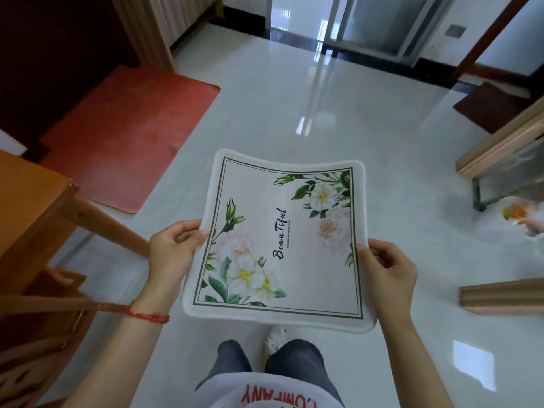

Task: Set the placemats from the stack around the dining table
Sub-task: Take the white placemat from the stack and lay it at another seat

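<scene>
A white placemat (282, 240) with green leaves, pale flowers and the word "Beautiful" hangs level in front of me over the floor. My left hand (173, 251) pinches its left edge, thumb on top. My right hand (388, 272) pinches its right edge the same way. The mat sags slightly between them. No stack of placemats shows in this view. A wooden table corner (32, 201) stands at the left.
A wooden chair (38, 319) sits under the table at lower left. A red floor mat (126, 128) lies on the glossy tiled floor (294, 113). A glass-topped wooden table (506, 160) stands at right, with wooden furniture (503, 295) below it.
</scene>
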The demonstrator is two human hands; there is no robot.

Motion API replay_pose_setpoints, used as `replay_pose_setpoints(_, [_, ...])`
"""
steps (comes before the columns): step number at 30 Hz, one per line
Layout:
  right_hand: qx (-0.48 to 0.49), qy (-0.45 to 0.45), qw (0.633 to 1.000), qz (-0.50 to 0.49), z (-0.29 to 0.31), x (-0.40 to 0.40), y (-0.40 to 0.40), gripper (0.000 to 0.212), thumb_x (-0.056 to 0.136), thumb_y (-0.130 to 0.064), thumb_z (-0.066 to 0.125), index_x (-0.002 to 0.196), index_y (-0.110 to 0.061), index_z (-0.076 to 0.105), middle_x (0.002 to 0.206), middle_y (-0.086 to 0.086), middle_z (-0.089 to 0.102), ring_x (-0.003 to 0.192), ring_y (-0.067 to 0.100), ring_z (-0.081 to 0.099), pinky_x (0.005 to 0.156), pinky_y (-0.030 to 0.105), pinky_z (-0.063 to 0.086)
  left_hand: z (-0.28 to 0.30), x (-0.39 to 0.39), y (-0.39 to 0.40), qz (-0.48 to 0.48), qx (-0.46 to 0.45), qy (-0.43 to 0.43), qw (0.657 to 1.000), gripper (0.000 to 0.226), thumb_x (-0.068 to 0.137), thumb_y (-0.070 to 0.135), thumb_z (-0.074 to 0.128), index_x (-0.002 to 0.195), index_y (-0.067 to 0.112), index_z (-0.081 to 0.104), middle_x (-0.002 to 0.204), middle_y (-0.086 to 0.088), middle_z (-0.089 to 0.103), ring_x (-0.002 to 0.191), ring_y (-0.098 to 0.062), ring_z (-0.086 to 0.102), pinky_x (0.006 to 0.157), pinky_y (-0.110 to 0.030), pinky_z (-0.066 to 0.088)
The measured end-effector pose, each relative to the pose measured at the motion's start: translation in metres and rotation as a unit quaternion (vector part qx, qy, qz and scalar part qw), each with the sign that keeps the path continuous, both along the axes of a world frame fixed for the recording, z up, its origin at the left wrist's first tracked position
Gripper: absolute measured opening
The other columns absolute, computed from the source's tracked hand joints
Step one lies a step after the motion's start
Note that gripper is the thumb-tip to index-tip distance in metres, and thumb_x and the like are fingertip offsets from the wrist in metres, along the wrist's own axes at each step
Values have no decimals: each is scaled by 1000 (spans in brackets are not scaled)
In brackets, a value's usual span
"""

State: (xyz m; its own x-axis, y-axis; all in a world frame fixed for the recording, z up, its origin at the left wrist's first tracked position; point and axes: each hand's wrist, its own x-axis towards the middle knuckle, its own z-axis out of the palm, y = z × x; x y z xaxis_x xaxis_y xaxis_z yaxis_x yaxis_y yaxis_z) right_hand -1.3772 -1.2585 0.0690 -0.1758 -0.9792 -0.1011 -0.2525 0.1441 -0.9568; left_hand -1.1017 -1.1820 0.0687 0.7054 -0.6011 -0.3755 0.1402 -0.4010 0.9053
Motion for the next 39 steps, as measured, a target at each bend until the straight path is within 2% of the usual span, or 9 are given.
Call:
replay_pose_setpoints(3, [2, -4, 1000, 13, 4, 15, -48, 19, 80, -8, 68, 72, -25, 64, 59, -20, 65, 54, -3, 57, 55, 7, 45, 3, 12, -35, 16, 5, -3, 1000, 16, 80, 1, 66, 92, 11, 65, 78, -4, 67, 68, -16, 63, 66, -25, 55])
replay_pose_setpoints(10, [24, -9, 999, 35, -1, 70, -137, 18, 80, -8, 68, 71, -24, 65, 56, -11, 63, 51, -2, 55, 55, 10, 47, 3, 58, -105, 49, 8, -7, 999, 16, 80, 1, 65, 92, 11, 65, 76, -2, 66, 63, -11, 61, 51, -11, 51])
replay_pose_setpoints(14, [20, -7, 999, 47, -4, 113, -188, 16, 80, -9, 67, 73, -23, 65, 65, -4, 65, 54, 0, 56, 56, 11, 47, 2, 96, -151, 59, 8, -9, 998, 16, 80, 0, 64, 91, 12, 64, 75, -1, 65, 65, -12, 61, 59, -18, 52])
replay_pose_setpoints(19, [5, -12, 998, 62, 1, 171, -246, 18, 79, -7, 68, 72, -24, 65, 66, -3, 65, 54, -2, 56, 55, 8, 45, 6, 151, -204, 67, -5, -12, 998, 17, 80, 1, 66, 94, 10, 63, 77, -2, 65, 70, -15, 60, 72, -26, 51])
replay_pose_setpoints(23, [-5, -8, 996, 85, 5, 211, -282, 13, 79, -7, 68, 76, -19, 68, 67, -2, 65, 56, 1, 57, 57, 8, 45, 11, 186, -230, 88, -19, -13, 996, 18, 81, 0, 65, 96, 9, 63, 77, 0, 64, 61, -4, 61, 57, -10, 51])
replay_pose_setpoints(25, [-2, 0, 995, 100, 5, 229, -297, 8, 79, -7, 68, 79, -15, 68, 68, 0, 65, 57, 1, 57, 58, 9, 46, 12, 200, -239, 102, -20, -16, 994, 18, 81, -1, 64, 96, 8, 63, 77, 1, 64, 61, -5, 61, 55, -8, 50])
replay_pose_setpoints(30, [5, 4, 990, 141, 5, 273, -337, 13, 79, -7, 69, 75, -20, 67, 67, -2, 66, 57, 2, 57, 58, 11, 48, 10, 232, -255, 142, -5, -28, 989, 19, 79, 0, 66, 97, 7, 64, 78, 0, 65, 71, -15, 61, 66, -15, 53])
replay_pose_setpoints(35, [11, 3, 978, 209, 3, 325, -376, 15, 78, -7, 69, 74, -21, 67, 56, -12, 65, 53, -1, 56, 56, 9, 47, 7, 258, -262, 210, 2, -34, 977, 19, 78, 1, 68, 95, 9, 65, 79, -3, 66, 72, -14, 62, 68, -20, 50])
replay_pose_setpoints(39, [17, 6, 959, 282, 1, 372, -411, 10, 79, -6, 68, 76, -16, 66, 53, -18, 63, 50, -4, 54, 54, 7, 45, 8, 276, -265, 279, -3, -13, 960, 18, 78, 0, 67, 86, 16, 65, 79, -1, 68, 69, -11, 64, 69, -21, 51])
